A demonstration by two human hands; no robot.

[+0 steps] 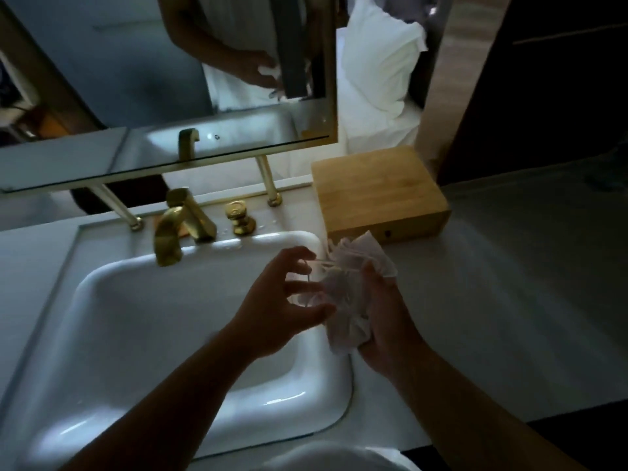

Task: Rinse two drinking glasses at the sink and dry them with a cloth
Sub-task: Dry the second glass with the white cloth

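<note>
A clear drinking glass [307,287] lies on its side in the air over the right rim of the white sink [142,334]. My left hand [282,300] curls its fingers round the glass's base end. My right hand [387,314] grips a crumpled white cloth [350,287], which is bunched against and into the glass's open end. Only one glass is in view.
A gold tap [170,232] and gold handle [239,217] stand behind the basin. A wooden box [377,192] sits on the white counter [509,266] just beyond my hands. A tilted mirror [153,96] on gold legs rises at the back.
</note>
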